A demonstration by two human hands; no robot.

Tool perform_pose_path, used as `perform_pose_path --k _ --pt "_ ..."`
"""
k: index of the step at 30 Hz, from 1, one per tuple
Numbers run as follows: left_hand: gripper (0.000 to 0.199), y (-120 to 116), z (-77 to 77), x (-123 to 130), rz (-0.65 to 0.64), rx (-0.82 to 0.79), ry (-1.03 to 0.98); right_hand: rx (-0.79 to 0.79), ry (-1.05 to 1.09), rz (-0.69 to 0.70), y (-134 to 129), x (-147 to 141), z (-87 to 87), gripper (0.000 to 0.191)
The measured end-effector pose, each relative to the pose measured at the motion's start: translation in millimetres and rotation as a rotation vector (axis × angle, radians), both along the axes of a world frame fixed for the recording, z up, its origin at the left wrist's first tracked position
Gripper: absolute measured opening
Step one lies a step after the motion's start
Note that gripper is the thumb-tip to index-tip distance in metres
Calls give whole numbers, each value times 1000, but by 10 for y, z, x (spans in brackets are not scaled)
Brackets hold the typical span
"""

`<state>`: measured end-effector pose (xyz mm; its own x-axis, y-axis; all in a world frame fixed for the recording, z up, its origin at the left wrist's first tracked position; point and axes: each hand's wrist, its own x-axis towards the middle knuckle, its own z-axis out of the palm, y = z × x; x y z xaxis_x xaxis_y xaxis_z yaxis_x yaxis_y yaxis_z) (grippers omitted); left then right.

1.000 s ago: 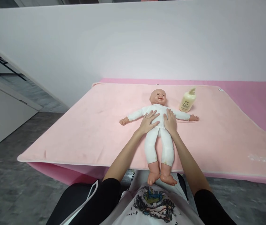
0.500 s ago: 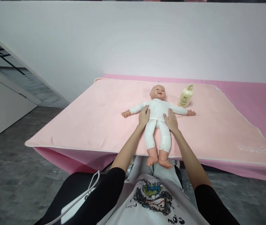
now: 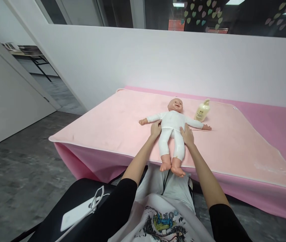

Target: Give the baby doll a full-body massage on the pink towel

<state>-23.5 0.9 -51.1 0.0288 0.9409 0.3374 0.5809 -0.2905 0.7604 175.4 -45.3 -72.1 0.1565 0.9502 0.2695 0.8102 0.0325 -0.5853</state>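
Observation:
A baby doll (image 3: 172,120) in a white cloth suit lies face up on a pale pink mat (image 3: 112,124), arms spread. Its bare feet stick out past the mat's front edge. At the doll's waist, on the left side, my left hand (image 3: 155,129) holds on, its fingers curled against the body and partly hidden. Opposite it, my right hand (image 3: 187,135) grips the other side at the hip, fingers on the white cloth. Beyond the doll's outstretched arm at right stands a pale yellow pump bottle (image 3: 202,111).
The mat lies over a darker pink cloth (image 3: 279,124) on the table, against a white wall (image 3: 158,60). A black chair (image 3: 57,201) beside me at left carries a white power bank or similar device (image 3: 76,215) with a cable.
The head view has tilted up and swung slightly left, so more wall and window show. My left fingers have curled in at the doll's side. The doll keeps about the same place.

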Motion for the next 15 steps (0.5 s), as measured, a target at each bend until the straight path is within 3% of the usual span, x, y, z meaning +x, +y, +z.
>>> perform_pose_path --k 6,15 --pt "39 11 -28 1 -7 20 -52 -27 -23 -3 -18 -11 57 73" --pt "36 -64 74 7 -24 -28 -43 -24 18 -11 -41 -24 89 76"
